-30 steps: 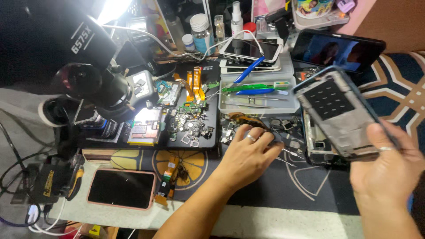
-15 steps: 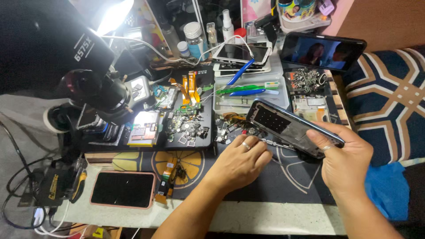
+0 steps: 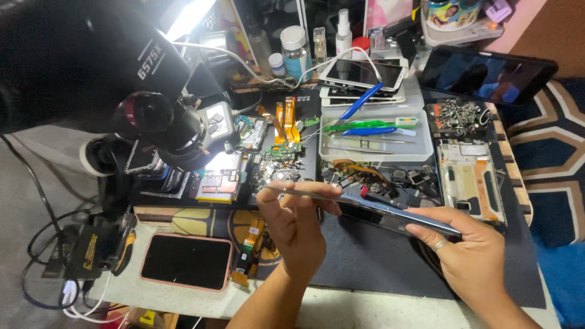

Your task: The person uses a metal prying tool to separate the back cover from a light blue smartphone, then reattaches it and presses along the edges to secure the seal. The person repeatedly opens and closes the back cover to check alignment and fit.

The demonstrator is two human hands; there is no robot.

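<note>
Microscope (image 3: 146, 116), big and black, is taking up the far left of my bench, and its lamp is lighting a small circuit board (image 3: 220, 176) under the lens. Dark work mat (image 3: 365, 256) is spreading across the middle, running under both my hands. To the far right a large dark tablet (image 3: 487, 73) is leaning, and near it a stripped phone frame (image 3: 469, 183) is lying flat with a heap of tiny metal parts (image 3: 458, 114) just beyond it. A clear tray (image 3: 378, 137) is sitting in the middle far part, holding a green tool, a blue tool and tweezers, with a stack of phones (image 3: 364, 76) behind it. On the near left a phone in a pink case (image 3: 186, 261) is lying screen up, beside a black and yellow charger box (image 3: 91, 248).

I am holding a thin phone (image 3: 372, 206) edge-on above the mat, in the middle near part, so I am seeing mostly its slim side. My left hand (image 3: 298, 225) is pinching its left end between thumb and fingertips, a narrow grip closed on the edge. My right hand (image 3: 469, 256) is cradling the right end from below, fingers curled over the edge, a ring showing on one finger. Orange ribbon cables (image 3: 283, 116) are lying beyond my left hand, well apart from the phone.
</note>
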